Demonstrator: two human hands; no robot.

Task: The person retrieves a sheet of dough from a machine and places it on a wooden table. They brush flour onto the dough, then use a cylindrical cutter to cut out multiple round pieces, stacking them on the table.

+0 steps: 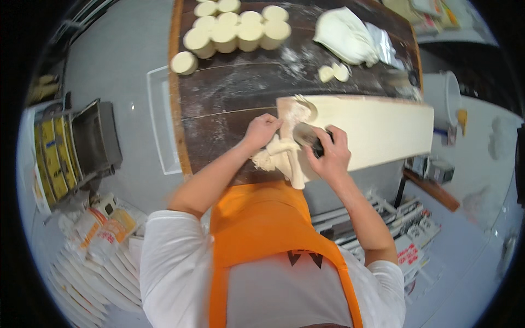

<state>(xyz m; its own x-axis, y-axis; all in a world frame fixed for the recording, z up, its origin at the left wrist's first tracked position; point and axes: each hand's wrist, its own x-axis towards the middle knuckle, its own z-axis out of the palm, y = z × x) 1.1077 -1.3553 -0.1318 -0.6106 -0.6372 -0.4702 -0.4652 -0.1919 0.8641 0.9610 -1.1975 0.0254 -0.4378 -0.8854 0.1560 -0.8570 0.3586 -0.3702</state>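
Note:
A long pale dough sheet (377, 128) lies across the dark wooden table, its left end cut and ragged, with loose strips of dough (285, 158) piled near the table's front edge. My right hand (334, 156) is closed around the black handle of a tool with a broad greyish blade (304, 135), held over the sheet's left end; blur hides its exact kind. At the sheet's left edge, my left hand (263, 131) has its fingers closed on the dough. A curled dough flap (307, 108) stands up just beyond the blade.
Several thick pale dough rounds (224, 34) stand at the back left, with one round (184, 63) apart. A white cloth-like bundle (344, 35) and small dough pieces (333, 72) lie at the back right. Left of the table is a white tray (162, 123); a white bucket (444, 98) stands right.

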